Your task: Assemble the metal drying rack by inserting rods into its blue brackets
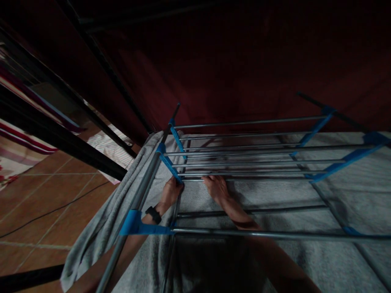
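Observation:
A metal drying rack with grey rods and blue plastic joints stands in front of me. A grey towel lies spread below its rods and hangs over the left side. My left hand, with a black wristband, is closed around the rack's left frame near a blue joint. My right hand reaches through the rods with fingers curled on a lower rod, resting on the towel.
A dark red wall rises behind the rack. To the left are brown floor tiles, a black cable, dark bars, and striped cloth on the floor.

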{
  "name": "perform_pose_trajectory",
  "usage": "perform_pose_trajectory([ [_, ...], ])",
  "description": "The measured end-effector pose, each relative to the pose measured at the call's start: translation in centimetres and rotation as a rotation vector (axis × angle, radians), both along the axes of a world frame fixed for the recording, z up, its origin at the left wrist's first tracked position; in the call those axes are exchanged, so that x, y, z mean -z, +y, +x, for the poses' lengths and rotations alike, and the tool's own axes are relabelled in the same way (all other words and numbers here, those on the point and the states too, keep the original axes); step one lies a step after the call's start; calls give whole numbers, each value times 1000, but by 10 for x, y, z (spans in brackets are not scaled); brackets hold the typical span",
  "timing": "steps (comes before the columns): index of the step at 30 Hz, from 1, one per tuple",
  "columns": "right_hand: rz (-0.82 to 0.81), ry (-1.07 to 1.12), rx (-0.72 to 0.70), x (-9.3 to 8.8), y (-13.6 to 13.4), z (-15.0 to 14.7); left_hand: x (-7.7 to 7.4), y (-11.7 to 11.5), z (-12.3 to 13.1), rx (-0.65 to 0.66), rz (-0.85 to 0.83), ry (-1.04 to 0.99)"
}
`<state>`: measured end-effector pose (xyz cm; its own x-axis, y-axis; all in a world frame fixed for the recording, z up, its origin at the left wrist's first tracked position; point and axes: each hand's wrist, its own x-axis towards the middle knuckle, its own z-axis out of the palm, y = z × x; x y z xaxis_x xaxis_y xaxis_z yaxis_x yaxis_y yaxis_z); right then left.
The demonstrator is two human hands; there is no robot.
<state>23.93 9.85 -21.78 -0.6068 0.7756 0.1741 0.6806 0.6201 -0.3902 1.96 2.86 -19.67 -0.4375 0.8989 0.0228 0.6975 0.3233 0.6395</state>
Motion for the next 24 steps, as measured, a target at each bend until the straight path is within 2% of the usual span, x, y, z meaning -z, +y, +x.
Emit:
perform_pose_trajectory([
  [5,0,4,11,0,0,1,1,-1,7,-67,-5,-14],
  [11,-37,-14,-13,-6,3,7,-3,0,10,-78,37,-80],
  [17,-71,-28,-37,-7,2,13,0,-2,12,-108,61,-165],
  [24,-100,-25,-28,-9,0,15,1,-4,15,-85,-11,-69],
])
